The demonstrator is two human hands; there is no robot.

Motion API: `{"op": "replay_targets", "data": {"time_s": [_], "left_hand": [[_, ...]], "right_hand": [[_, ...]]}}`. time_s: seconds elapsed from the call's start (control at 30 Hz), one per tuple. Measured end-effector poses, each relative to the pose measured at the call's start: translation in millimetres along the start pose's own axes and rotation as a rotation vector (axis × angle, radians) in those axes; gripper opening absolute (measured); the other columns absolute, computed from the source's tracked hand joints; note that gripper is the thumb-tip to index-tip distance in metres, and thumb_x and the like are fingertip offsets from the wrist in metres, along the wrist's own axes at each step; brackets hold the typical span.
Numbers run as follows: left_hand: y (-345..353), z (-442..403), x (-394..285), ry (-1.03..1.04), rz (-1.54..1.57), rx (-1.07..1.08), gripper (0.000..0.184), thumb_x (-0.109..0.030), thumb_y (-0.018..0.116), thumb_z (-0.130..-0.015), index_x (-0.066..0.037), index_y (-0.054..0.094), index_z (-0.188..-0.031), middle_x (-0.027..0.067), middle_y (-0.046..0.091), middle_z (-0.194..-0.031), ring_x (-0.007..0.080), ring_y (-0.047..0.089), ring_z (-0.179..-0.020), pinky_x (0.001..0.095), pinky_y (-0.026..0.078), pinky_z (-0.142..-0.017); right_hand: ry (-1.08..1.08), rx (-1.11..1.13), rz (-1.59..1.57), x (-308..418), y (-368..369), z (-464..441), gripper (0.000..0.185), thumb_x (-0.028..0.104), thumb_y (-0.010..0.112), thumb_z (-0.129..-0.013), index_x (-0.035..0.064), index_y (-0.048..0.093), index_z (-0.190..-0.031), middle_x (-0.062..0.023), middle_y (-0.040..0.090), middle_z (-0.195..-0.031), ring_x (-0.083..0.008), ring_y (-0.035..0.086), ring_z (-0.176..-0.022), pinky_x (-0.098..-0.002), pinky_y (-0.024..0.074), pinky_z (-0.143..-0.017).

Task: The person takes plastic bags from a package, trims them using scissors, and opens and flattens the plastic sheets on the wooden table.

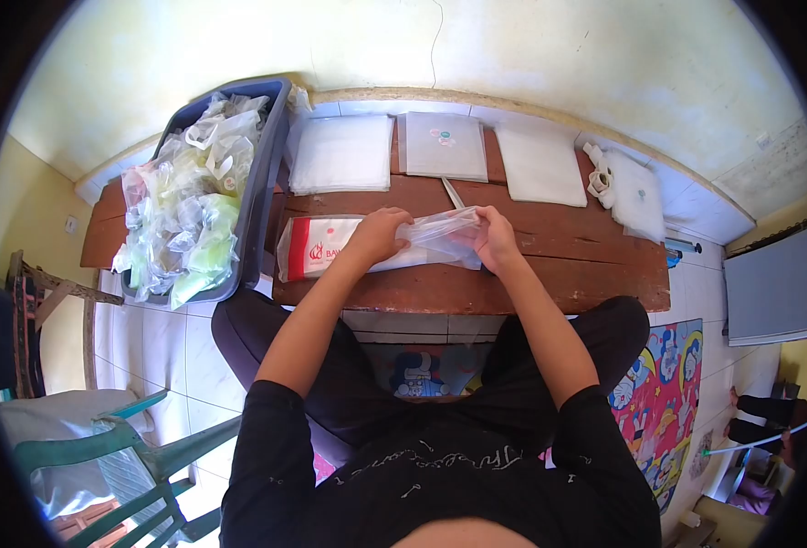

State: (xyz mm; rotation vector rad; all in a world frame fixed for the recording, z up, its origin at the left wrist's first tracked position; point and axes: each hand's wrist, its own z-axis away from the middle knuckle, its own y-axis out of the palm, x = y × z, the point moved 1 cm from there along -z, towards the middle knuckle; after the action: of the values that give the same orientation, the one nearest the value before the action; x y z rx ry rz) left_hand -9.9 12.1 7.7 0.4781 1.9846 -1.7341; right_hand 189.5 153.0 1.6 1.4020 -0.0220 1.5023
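A clear plastic bag is stretched between my two hands above the wooden table. My left hand grips its left part, fingers curled. My right hand pinches its upper right edge between thumb and fingers. Under the hands lies a flat white bag with a red band and red print, partly covered by my left hand and forearm. Just behind the bag, the tip of a pale, thin pointed object shows on the table.
A blue-grey crate full of crumpled plastic bags stands at the left. Flat stacks of clear bags line the table's back edge beside a printed stack. Rolled white material lies at right. A green chair stands lower left.
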Motion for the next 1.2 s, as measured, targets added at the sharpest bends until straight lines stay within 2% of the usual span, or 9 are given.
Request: {"op": "replay_targets", "data": {"time_s": [0.07,0.17,0.3,0.43,0.5,0.73,0.9,1.0,1.2], "left_hand": [[-1.3,0.5,-0.6,-0.023,0.013,0.006,0.035,-0.013,0.077,-0.071,-0.006,0.065,-0.104,0.0121,0.064,-0.112,0.0319,0.058,-0.109,0.0402,0.046,-0.096],[-0.5,0.3,0.8,-0.018,0.014,0.007,0.036,-0.013,0.077,-0.072,-0.006,0.065,-0.105,0.0125,0.064,-0.114,0.0321,0.057,-0.111,0.0401,0.046,-0.097],[1.3,0.3,3.6,0.0,0.035,-0.008,0.034,-0.014,0.077,-0.072,-0.006,0.065,-0.104,0.0139,0.065,-0.112,0.0333,0.058,-0.11,0.0406,0.045,-0.098],[2.8,0.5,6.1,0.005,0.029,-0.022,0.034,-0.014,0.077,-0.072,-0.006,0.065,-0.103,0.0141,0.065,-0.112,0.0339,0.058,-0.109,0.0407,0.044,-0.098],[2.6,0.1,4.6,0.016,0.039,-0.025,0.034,-0.014,0.077,-0.072,-0.006,0.065,-0.103,0.0141,0.065,-0.112,0.034,0.059,-0.109,0.0407,0.044,-0.098],[-2.4,-1.2,-7.6,-0.019,0.083,-0.005,0.04,-0.024,0.076,-0.077,-0.004,0.065,-0.109,0.0167,0.064,-0.113,0.0347,0.058,-0.11,0.0408,0.044,-0.097],[-1.4,0.8,-7.4,-0.018,0.052,-0.001,0.043,-0.027,0.075,-0.078,-0.004,0.064,-0.112,0.0165,0.061,-0.117,0.0346,0.056,-0.113,0.0404,0.044,-0.098],[-0.4,-0.8,-7.8,0.034,0.069,0.02,0.044,-0.029,0.074,-0.079,-0.007,0.063,-0.115,0.0161,0.06,-0.121,0.0344,0.053,-0.117,0.0411,0.041,-0.101],[11.5,2.9,-21.6,0.354,-0.074,-0.029,0.044,-0.04,0.069,-0.083,-0.013,0.064,-0.117,0.013,0.057,-0.13,0.0308,0.048,-0.126,0.0503,0.032,-0.109]], "right_hand": [[-0.009,0.013,-0.067,5.8,0.5,2.5,0.028,0.018,0.041,-0.094,-0.0037,0.059,-0.093,-0.0218,0.066,-0.105,-0.0318,0.064,-0.093,-0.0473,0.0537,-0.084],[-0.02,0.002,-0.082,12.6,-5.5,1.5,0.033,0.019,0.039,-0.094,-0.0073,0.059,-0.099,-0.0241,0.065,-0.108,-0.0341,0.064,-0.098,-0.0471,0.053,-0.086],[-0.027,-0.014,-0.088,29.5,-4.5,8.3,0.037,0.021,0.038,-0.094,-0.0091,0.059,-0.103,-0.0239,0.065,-0.106,-0.0343,0.064,-0.098,-0.0489,0.0518,-0.088],[-0.124,-0.044,-0.125,48.5,-12.1,6.7,0.042,0.023,0.037,-0.095,-0.0094,0.06,-0.108,-0.0219,0.066,-0.104,-0.0321,0.065,-0.093,-0.0455,0.0511,-0.088],[-0.183,0.055,-0.114,60.7,-8.4,11.7,0.042,0.023,0.037,-0.095,-0.0094,0.061,-0.107,-0.0211,0.067,-0.102,-0.0305,0.065,-0.09,-0.0426,0.0512,-0.086],[-0.277,0.021,-0.021,66.2,19.8,21.4,0.038,0.019,0.038,-0.096,-0.0093,0.061,-0.106,-0.0191,0.068,-0.098,-0.0286,0.065,-0.089,-0.0394,0.0513,-0.084],[-0.484,-0.042,-0.092,111.8,26.7,28.8,0.03,0.018,0.041,-0.096,-0.0047,0.059,-0.105,-0.0202,0.065,-0.109,-0.033,0.065,-0.098,-0.0417,0.0498,-0.09],[-0.566,-0.057,-0.11,145.1,29.8,44.0,0.027,0.018,0.04,-0.097,-0.0028,0.055,-0.105,-0.0206,0.062,-0.115,-0.0378,0.063,-0.104,-0.0454,0.0477,-0.095],[-0.559,-0.008,-0.085,140.7,-1.0,50.9,0.022,0.016,0.04,-0.097,0.0011,0.053,-0.107,-0.0207,0.058,-0.124,-0.0428,0.057,-0.114,-0.0495,0.0459,-0.098]]}}
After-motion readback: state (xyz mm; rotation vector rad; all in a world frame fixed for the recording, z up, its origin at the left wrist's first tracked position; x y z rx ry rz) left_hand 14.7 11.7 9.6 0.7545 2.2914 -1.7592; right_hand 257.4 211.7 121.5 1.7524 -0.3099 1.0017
